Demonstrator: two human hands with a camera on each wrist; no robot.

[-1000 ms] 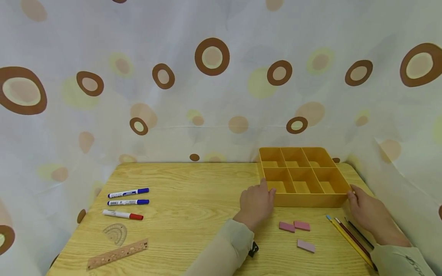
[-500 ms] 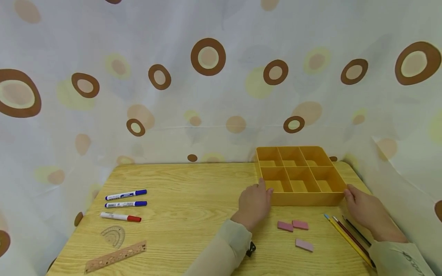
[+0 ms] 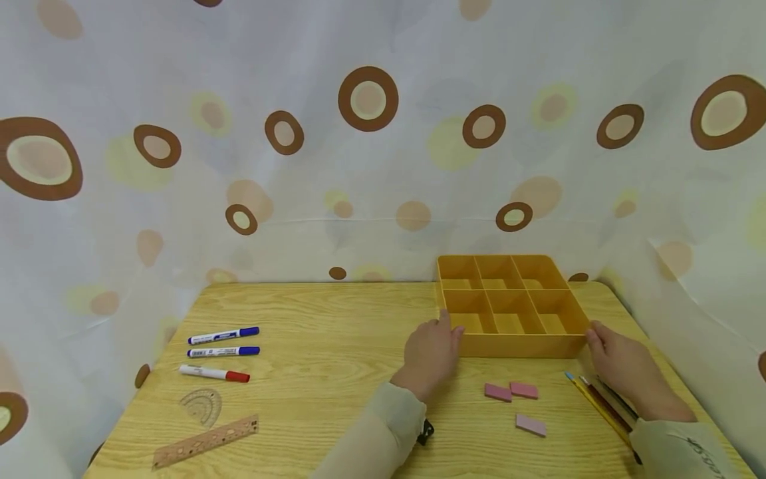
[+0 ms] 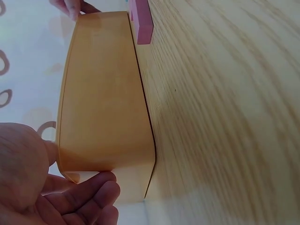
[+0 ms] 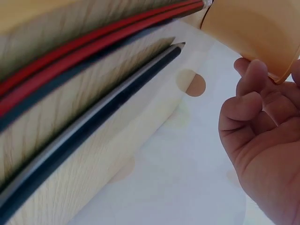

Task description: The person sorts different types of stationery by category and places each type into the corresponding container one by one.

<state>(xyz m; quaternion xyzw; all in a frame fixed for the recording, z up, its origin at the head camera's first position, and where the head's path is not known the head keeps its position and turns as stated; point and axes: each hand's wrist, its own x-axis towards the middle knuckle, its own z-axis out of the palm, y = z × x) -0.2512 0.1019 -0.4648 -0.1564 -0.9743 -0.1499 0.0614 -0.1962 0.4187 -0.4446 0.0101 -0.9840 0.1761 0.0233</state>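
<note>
A yellow-orange organizer box (image 3: 520, 345) with several compartments stands toward the back right of the table. My left hand (image 3: 427, 352) grips its front left corner, thumb at the front and fingers along the side, as the left wrist view also shows around the box wall (image 4: 103, 93). At the front right corner my right hand (image 3: 628, 366) holds the rim; in the right wrist view its curled fingers (image 5: 255, 75) touch the box corner. The compartments that show hold nothing.
Pink erasers (image 3: 498, 392) lie in front of the box. Several pencils (image 3: 598, 406) lie beside my right wrist. Two blue markers (image 3: 223, 352), a red marker (image 3: 214, 373), a protractor (image 3: 202, 406) and a ruler (image 3: 206, 442) are at left. A patterned curtain (image 3: 371, 173) hangs behind.
The box has slid a little to the left along the table, with both hands moving along on its corners. The erasers, markers, protractor and ruler stay where they were.
</note>
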